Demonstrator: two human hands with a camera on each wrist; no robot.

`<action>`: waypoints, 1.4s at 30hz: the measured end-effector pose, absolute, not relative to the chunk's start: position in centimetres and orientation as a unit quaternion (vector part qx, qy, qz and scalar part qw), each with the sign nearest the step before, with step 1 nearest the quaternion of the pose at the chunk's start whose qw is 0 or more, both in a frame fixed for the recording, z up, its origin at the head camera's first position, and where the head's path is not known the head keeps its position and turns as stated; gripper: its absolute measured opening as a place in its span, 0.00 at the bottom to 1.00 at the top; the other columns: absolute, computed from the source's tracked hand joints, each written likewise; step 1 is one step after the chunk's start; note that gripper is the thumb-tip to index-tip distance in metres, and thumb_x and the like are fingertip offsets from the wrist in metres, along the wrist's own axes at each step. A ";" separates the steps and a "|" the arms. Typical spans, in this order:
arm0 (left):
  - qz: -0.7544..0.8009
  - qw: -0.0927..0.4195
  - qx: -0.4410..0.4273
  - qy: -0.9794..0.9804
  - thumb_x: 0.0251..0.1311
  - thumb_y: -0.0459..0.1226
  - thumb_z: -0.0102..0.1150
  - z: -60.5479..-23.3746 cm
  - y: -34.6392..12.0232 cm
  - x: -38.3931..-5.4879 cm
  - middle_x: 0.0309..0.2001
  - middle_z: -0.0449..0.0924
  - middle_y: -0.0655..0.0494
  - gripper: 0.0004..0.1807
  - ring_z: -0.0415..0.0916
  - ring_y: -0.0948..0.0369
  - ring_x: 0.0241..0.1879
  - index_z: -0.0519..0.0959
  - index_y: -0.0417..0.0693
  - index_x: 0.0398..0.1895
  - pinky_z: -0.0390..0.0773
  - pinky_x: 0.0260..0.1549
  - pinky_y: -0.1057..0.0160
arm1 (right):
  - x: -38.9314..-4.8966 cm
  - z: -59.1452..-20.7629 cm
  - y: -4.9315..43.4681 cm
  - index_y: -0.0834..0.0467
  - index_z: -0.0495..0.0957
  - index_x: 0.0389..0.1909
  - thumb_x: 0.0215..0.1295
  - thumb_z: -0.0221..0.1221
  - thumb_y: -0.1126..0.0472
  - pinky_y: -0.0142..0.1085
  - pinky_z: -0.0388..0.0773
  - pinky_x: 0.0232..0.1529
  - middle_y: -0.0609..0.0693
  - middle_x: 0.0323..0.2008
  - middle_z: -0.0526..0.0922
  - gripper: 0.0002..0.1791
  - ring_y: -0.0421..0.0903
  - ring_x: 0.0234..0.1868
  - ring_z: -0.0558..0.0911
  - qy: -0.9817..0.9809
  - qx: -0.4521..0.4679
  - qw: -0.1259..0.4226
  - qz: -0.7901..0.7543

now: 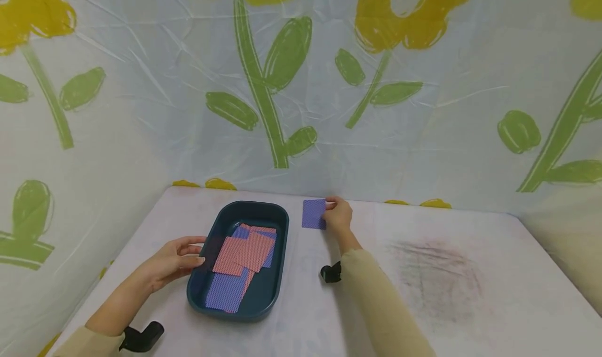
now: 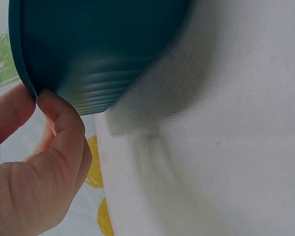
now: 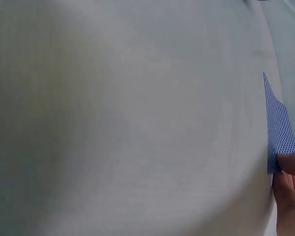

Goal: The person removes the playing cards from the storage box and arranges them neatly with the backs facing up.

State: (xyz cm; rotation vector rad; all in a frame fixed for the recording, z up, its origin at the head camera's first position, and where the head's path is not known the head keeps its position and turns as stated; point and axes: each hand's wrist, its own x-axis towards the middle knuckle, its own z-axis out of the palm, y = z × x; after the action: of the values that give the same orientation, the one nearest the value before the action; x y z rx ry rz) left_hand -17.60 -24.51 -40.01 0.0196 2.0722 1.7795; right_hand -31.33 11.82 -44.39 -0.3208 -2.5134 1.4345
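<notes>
My left hand pinches the left rim of a dark teal plastic tub, thumb over the edge and fingers outside; the left wrist view shows the same grip by the left hand on the tub wall. Inside the tub lies a loose pile of red-patterned playing cards and blue-patterned ones, overlapping, backs up. Near the table's far edge, my right hand pinches a blue-patterned playing card by its right edge. In the right wrist view that card shows between thumb and fingers.
A white cloth covers the table, with a dark smudged patch on the right. Behind it hangs a white sheet printed with yellow flowers and green leaves. Black wrist mounts sit on both forearms.
</notes>
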 end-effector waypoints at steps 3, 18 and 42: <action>0.641 0.207 0.008 0.739 0.58 0.30 0.58 -40.0 -24.5 -17.6 0.46 0.71 0.44 0.35 0.74 0.58 0.40 0.54 0.29 0.66 0.77 0.41 0.63 | -31.3 -44.4 11.4 0.66 0.79 0.44 0.41 0.52 0.80 0.40 0.74 0.34 0.59 0.32 0.81 0.25 0.52 0.34 0.78 -0.867 -0.113 0.131 0.467; 0.635 0.200 0.007 0.746 0.58 0.29 0.58 -40.0 -24.4 -17.7 0.46 0.70 0.43 0.35 0.74 0.58 0.40 0.54 0.29 0.66 0.76 0.42 0.62 | -31.0 -44.3 11.0 0.69 0.78 0.43 0.39 0.61 0.76 0.48 0.72 0.42 0.63 0.33 0.82 0.23 0.58 0.37 0.79 -0.898 -0.086 0.155 0.402; 0.630 0.203 0.005 0.749 0.58 0.30 0.58 -40.2 -24.7 -17.8 0.46 0.70 0.43 0.35 0.73 0.57 0.40 0.54 0.30 0.66 0.76 0.41 0.62 | -29.8 -37.8 9.1 0.69 0.76 0.48 0.50 0.64 0.72 0.39 0.75 0.39 0.58 0.36 0.78 0.22 0.46 0.32 0.76 -0.836 -0.013 -0.046 0.547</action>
State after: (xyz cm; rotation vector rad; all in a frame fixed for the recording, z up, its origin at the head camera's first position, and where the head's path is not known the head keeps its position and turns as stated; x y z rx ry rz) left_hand -17.82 -24.68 -40.16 0.0150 2.0914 1.7596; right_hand -29.76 9.10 -37.80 -0.0420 -2.7065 1.7696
